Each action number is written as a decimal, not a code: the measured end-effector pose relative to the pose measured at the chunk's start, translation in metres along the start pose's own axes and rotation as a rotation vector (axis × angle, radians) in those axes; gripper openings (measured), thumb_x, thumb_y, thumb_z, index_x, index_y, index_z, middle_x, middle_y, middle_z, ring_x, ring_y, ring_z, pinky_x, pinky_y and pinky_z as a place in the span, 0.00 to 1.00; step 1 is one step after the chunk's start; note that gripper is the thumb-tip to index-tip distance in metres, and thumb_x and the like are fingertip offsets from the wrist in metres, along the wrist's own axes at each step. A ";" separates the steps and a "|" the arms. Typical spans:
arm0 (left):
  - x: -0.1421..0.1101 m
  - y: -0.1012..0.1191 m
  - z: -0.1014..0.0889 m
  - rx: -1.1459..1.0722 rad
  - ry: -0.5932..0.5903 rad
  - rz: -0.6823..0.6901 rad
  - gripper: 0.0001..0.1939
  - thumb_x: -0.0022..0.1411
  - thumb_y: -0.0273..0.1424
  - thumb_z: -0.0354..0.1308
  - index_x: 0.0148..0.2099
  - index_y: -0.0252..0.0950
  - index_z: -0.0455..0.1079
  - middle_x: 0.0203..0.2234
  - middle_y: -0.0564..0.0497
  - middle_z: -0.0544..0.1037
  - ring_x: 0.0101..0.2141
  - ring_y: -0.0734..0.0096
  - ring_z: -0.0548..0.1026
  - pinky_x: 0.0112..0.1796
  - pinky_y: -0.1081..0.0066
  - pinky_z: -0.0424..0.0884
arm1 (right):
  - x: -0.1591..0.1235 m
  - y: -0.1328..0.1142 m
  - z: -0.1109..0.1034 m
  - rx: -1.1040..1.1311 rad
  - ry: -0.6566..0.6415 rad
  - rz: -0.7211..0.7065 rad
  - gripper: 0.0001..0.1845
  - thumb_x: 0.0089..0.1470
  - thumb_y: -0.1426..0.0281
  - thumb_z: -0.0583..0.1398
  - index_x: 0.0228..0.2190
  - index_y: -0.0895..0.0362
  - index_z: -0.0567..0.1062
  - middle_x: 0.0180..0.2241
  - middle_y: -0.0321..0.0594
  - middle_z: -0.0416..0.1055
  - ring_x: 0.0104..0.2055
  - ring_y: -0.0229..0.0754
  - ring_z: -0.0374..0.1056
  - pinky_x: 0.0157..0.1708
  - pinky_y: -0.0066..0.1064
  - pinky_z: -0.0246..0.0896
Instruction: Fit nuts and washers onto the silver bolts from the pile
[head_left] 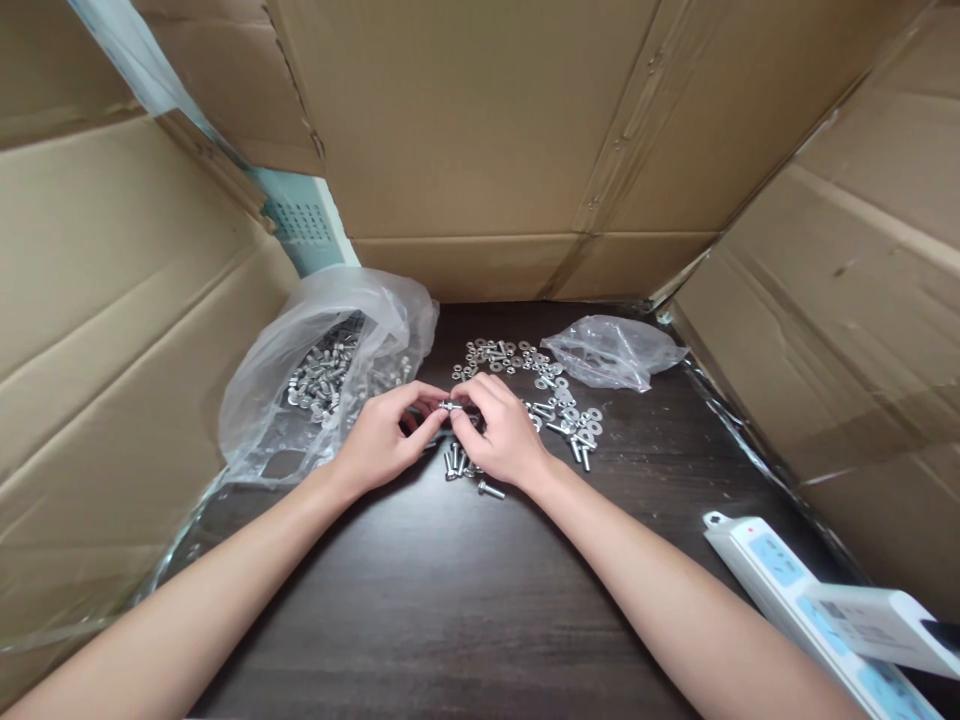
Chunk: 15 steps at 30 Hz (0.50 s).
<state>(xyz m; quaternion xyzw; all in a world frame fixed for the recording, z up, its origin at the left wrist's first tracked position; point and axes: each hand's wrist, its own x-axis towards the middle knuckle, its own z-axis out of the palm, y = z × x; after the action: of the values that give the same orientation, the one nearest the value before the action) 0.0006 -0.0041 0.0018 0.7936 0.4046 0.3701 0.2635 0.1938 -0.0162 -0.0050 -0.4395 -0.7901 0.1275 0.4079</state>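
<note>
A small metal bolt [450, 405] is pinched between both hands above the dark table [450, 600]; a nut or washer seems to sit on its shank. My left hand [394, 430] grips one end between thumb and fingers. From the other side, the fingertips of my right hand [499, 425] close on the same bolt. Loose bolts [455, 460] lie just below the hands, and a single bolt [492, 490] rests nearer to me. Washers [592, 425], nuts and more bolts are scattered behind and right of my right hand, which partly hides them.
At the left, an open clear plastic bag [255, 400] holds many bolts. A crumpled plastic bag [615, 350] lies at the back right. A white power strip [772, 560] with a plugged-in adapter [870, 625] is at the front right. Cardboard walls [480, 120] enclose the table.
</note>
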 end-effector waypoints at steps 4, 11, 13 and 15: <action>0.000 0.000 0.000 0.010 0.001 0.003 0.11 0.69 0.35 0.59 0.49 0.36 0.76 0.37 0.49 0.83 0.34 0.69 0.80 0.34 0.72 0.76 | 0.000 0.000 0.000 0.002 -0.011 -0.001 0.04 0.59 0.73 0.57 0.36 0.55 0.72 0.37 0.42 0.72 0.41 0.47 0.67 0.42 0.38 0.64; 0.001 -0.001 0.000 0.012 0.000 0.002 0.10 0.69 0.34 0.59 0.48 0.36 0.77 0.36 0.50 0.83 0.32 0.70 0.80 0.34 0.72 0.77 | 0.000 0.000 0.000 0.007 -0.024 0.007 0.03 0.58 0.72 0.57 0.36 0.54 0.71 0.36 0.41 0.72 0.40 0.46 0.67 0.41 0.37 0.64; 0.000 -0.001 0.000 0.007 -0.004 -0.001 0.10 0.68 0.34 0.60 0.48 0.36 0.77 0.35 0.50 0.83 0.31 0.71 0.80 0.33 0.73 0.76 | 0.000 0.000 0.000 0.002 -0.027 0.010 0.03 0.59 0.73 0.57 0.36 0.55 0.71 0.36 0.41 0.72 0.40 0.46 0.67 0.40 0.37 0.63; 0.001 -0.003 0.000 0.005 -0.006 0.006 0.09 0.67 0.33 0.60 0.47 0.36 0.76 0.35 0.51 0.82 0.31 0.71 0.79 0.32 0.73 0.76 | 0.000 0.001 0.000 -0.003 -0.032 0.013 0.04 0.59 0.73 0.57 0.36 0.55 0.72 0.36 0.41 0.72 0.40 0.46 0.67 0.41 0.37 0.64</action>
<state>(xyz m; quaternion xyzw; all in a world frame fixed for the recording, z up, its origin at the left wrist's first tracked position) 0.0000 -0.0023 -0.0002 0.7964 0.4025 0.3677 0.2618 0.1939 -0.0158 -0.0057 -0.4433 -0.7937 0.1358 0.3938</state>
